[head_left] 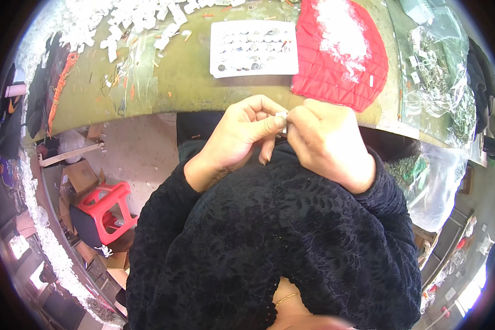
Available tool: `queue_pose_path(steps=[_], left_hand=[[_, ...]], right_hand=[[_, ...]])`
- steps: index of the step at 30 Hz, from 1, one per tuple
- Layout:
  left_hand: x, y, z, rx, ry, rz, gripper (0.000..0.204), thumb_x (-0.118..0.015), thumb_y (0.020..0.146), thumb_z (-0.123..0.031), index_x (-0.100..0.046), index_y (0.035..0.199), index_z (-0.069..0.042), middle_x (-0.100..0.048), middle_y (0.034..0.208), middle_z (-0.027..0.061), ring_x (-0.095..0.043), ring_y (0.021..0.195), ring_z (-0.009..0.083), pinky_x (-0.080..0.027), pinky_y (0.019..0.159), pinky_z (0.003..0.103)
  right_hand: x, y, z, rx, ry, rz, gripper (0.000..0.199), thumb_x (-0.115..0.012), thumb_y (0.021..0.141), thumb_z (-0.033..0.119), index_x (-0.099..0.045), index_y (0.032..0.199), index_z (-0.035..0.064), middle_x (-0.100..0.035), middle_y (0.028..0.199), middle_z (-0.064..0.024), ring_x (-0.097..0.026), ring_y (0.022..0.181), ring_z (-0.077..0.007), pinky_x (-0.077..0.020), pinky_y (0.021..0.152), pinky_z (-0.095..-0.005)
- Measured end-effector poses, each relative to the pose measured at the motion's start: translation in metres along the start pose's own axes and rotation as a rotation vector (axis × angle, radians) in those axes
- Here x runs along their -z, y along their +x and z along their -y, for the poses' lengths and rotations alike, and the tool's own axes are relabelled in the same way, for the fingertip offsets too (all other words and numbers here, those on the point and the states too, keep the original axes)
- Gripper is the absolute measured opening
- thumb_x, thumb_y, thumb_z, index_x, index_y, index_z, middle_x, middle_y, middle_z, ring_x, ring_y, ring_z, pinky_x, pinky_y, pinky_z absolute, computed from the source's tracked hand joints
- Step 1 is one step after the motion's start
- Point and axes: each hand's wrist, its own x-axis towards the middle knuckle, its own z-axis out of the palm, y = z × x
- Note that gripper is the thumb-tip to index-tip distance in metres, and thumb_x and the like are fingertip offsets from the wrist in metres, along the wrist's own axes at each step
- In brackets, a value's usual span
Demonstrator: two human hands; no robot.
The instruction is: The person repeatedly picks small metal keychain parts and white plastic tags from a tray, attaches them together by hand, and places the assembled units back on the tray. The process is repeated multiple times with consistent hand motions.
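Note:
Close together in front of my chest, both hands work just off the table's near edge. My left hand [246, 131] pinches a small white piece [284, 116] between thumb and forefinger. My right hand [327, 137] is closed with its fingertips against that same piece, so whatever else it grips is hidden. Beyond the hands, a white tray [253, 70] on the table holds rows of small round parts, a few of them dark. Beside it on the right lies a red quilted cloth [335, 91] with a heap of thin clear-white bits [344, 33].
Many small white pieces [115, 33] are strewn over the green tabletop [187, 93] at the far left. An orange cord [60, 91] lies at the left side. Clear plastic bags with green strands [440, 82] sit at the right. A red stool [109, 212] stands on the floor at left.

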Motion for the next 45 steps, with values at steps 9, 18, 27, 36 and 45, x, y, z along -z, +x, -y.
queue_pose_path(steps=[9,18,27,36,45], left_hand=[[-0.023,0.012,-0.015,-0.047,0.080,-0.046,0.023,-0.062,0.095,-0.015,-0.054,0.104,0.004,-0.066,0.082,0.0116,-0.061,0.052,0.0141,-0.046,0.042,0.023],[-0.045,0.064,-0.057,-0.710,1.718,-0.535,0.026,-0.071,0.083,-0.021,-0.061,0.102,-0.006,-0.064,0.075,0.0084,-0.064,0.068,0.0232,-0.051,0.064,0.035],[-0.030,0.081,-0.068,-0.844,1.782,-0.483,0.014,-0.067,0.080,-0.007,-0.062,0.093,-0.005,-0.066,0.081,0.0101,-0.064,0.069,0.0241,-0.051,0.064,0.034],[-0.031,0.018,-0.081,-1.157,1.341,-0.243,0.031,-0.070,0.076,0.006,-0.062,0.104,-0.006,-0.066,0.084,0.0056,-0.063,0.062,0.0167,-0.051,0.057,0.028],[0.004,0.001,-0.079,-1.241,1.436,-0.020,0.037,-0.068,0.076,0.011,-0.059,0.108,-0.004,-0.067,0.090,0.0104,-0.066,0.067,0.0163,-0.052,0.058,0.025]], right_hand=[[0.010,-0.002,-0.005,-0.110,0.177,-0.065,0.030,-0.068,0.077,0.005,-0.059,0.106,0.0009,-0.060,0.080,-0.0137,-0.064,0.070,-0.0282,-0.0508,0.060,-0.0361],[0.131,-0.028,-0.105,-0.364,-0.551,-0.584,0.026,-0.066,0.082,0.007,-0.064,0.108,0.0084,-0.066,0.089,-0.0120,-0.064,0.074,-0.0279,-0.0521,0.068,-0.0367],[0.089,-0.010,-0.097,-0.080,-0.197,-0.562,0.038,-0.069,0.079,0.002,-0.063,0.117,0.0045,-0.067,0.106,-0.0155,-0.064,0.099,-0.0314,-0.0502,0.085,-0.0386],[0.021,0.068,-0.035,0.287,0.147,-0.319,0.058,-0.074,0.070,0.002,-0.056,0.125,0.0048,-0.062,0.113,-0.0140,-0.059,0.109,-0.0319,-0.0462,0.094,-0.0393],[0.021,0.056,-0.018,0.035,0.611,0.098,0.039,-0.068,0.088,0.006,-0.055,0.123,0.0005,-0.066,0.092,-0.0072,-0.060,0.074,-0.0149,-0.0494,0.070,-0.0278]])
